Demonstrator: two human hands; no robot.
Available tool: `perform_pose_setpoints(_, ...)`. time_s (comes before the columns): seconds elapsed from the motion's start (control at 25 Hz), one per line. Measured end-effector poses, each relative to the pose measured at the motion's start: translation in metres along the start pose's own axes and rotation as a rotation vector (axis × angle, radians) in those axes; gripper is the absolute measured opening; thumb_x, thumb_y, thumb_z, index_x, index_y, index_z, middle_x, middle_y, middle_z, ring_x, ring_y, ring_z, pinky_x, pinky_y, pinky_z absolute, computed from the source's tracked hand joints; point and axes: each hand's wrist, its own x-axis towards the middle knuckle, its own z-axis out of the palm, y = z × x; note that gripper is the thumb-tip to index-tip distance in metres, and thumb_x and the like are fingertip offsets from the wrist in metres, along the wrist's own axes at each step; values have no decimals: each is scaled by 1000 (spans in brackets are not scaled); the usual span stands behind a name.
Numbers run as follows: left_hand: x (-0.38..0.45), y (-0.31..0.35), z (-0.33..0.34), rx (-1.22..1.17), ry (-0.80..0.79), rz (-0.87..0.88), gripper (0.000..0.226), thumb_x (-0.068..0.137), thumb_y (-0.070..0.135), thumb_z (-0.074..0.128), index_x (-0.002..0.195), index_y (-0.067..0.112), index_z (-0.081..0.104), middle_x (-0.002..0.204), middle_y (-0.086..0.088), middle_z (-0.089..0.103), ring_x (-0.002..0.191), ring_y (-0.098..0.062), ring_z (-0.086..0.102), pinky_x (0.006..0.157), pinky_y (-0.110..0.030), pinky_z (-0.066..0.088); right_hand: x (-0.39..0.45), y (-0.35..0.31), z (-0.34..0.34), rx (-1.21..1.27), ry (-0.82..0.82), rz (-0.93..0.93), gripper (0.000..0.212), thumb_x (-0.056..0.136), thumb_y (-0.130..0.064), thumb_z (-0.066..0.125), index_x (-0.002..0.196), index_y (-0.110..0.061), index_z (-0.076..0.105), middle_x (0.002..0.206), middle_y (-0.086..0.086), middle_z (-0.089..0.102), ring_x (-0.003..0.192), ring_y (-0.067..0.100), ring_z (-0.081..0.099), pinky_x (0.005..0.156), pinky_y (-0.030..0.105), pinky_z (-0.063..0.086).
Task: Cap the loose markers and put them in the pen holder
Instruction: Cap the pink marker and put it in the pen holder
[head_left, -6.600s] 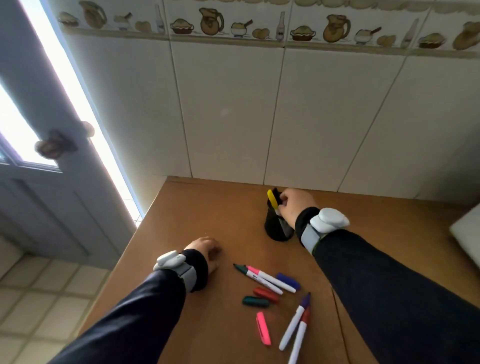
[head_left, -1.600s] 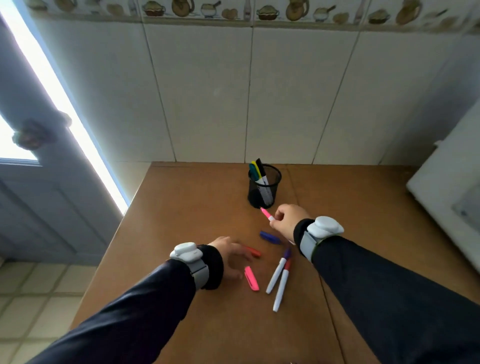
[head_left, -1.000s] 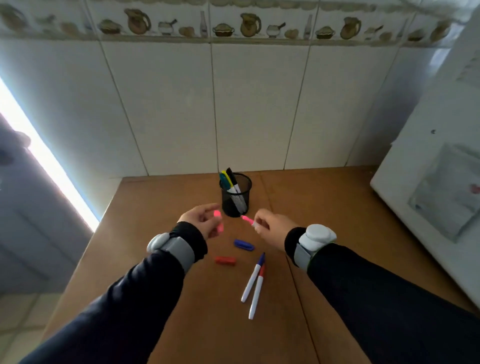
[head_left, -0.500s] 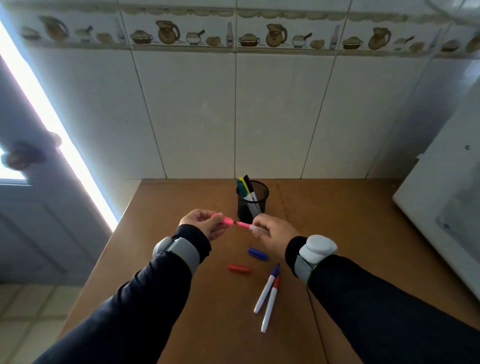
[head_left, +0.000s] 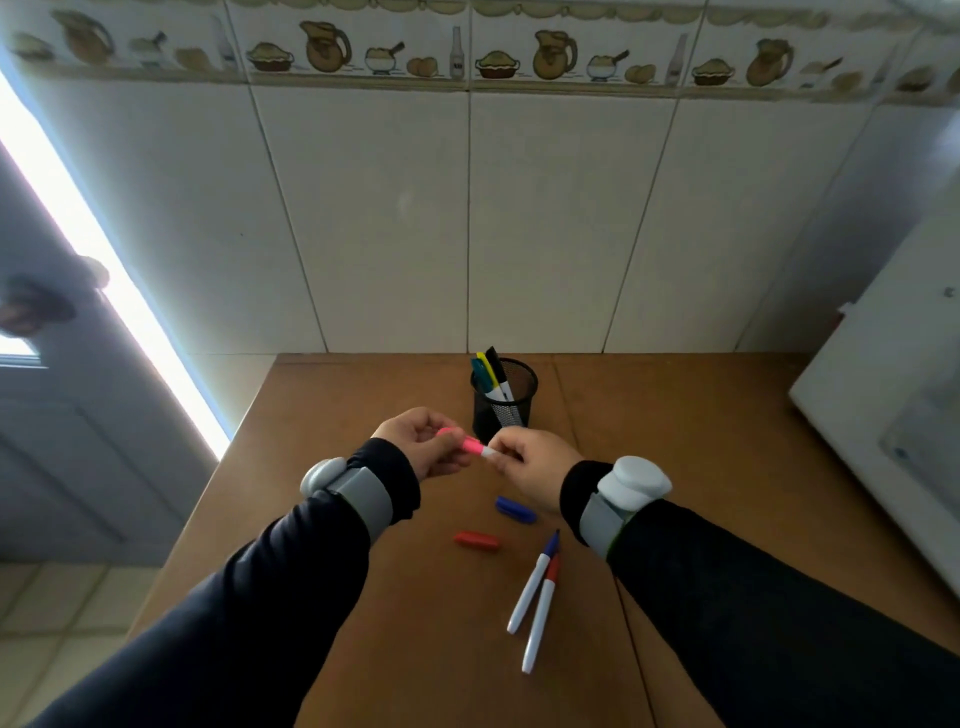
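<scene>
Both hands met above the table (head_left: 363, 597), just in front of the mesh pen holder (head_left: 503, 400): left hand (head_left: 423, 447) pinched the pink cap (head_left: 460, 441), right hand (head_left: 530, 467) gripped the pink marker (head_left: 487, 452). Blue cap (head_left: 514, 510), red cap (head_left: 476, 540), two uncapped markers (head_left: 535, 592) lay below.

Right hand (head_left: 524, 467) hides pink marker (head_left: 470, 445) barrel.

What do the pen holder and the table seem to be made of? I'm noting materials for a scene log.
Pen holder: black wire mesh, probably metal with a matte finish; the markers inside show through its fine grid wall. Table: looks like brown wood or wood-look laminate with a smooth, low-sheen surface and a straight seam; which one cannot be told.
</scene>
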Motion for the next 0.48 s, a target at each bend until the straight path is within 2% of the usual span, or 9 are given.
perform_pose_setpoints(0.08, 13, -5, -8, 275, 34, -15, 25, 87, 14, 63, 110, 4, 59, 89, -10, 72, 72, -15, 70, 71, -29, 59, 14, -2, -14, 46, 90, 36, 15, 95, -23, 51, 97, -12, 61, 80, 2, 60, 74, 19, 56, 61, 27, 40)
perform_pose_setpoints(0.12, 19, -9, -12, 562, 35, -22, 37, 85, 21, 65, 118, 8, 57, 107, -12, 70, 89, -19, 68, 84, -34, 56, 22, -3, -22, 110, 181, 53, 13, 94, -21, 53, 98, -13, 61, 83, 3, 65, 77, 21, 60, 67, 28, 44)
perform_pose_setpoints(0.2, 20, -17, -15, 1196, -133, -115, 57, 80, 31, 68, 132, 18, 49, 138, -8, 53, 120, -24, 56, 104, -34, 45, 42, -6, -37, 175, 345, 88, 13, 92, -20, 57, 101, -13, 61, 94, 4, 70, 85, 22, 64, 76, 31, 50)
perform_pose_setpoints(0.24, 19, -23, -14, 1376, -228, -141, 66, 79, 33, 69, 138, 20, 42, 147, -5, 42, 130, -25, 47, 110, -33, 40, 52, -8, -43, 168, 394, 107, 13, 91, -20, 58, 102, -13, 61, 96, 3, 70, 87, 22, 64, 77, 31, 51)
perform_pose_setpoints(0.28, 20, -30, -12, 1435, -294, -147, 74, 78, 34, 70, 142, 19, 36, 151, -4, 35, 135, -25, 41, 113, -33, 36, 62, -9, -45, 145, 418, 121, 13, 90, -20, 59, 101, -13, 61, 96, 3, 69, 86, 22, 63, 75, 30, 50)
perform_pose_setpoints(0.36, 25, -38, -11, 1424, -304, -150, 82, 75, 36, 72, 144, 20, 31, 153, -4, 32, 137, -25, 39, 113, -33, 35, 83, -8, -45, 37, 414, 156, 14, 89, -21, 60, 99, -12, 62, 96, 4, 69, 85, 24, 62, 74, 30, 50)
perform_pose_setpoints(0.48, 31, -43, -17, 1407, -300, -126, 85, 72, 37, 75, 143, 21, 32, 153, -3, 32, 137, -25, 39, 113, -33, 35, 101, -2, -32, -165, 260, 207, 20, 91, -23, 56, 104, -9, 62, 104, 11, 70, 93, 32, 63, 81, 37, 53)
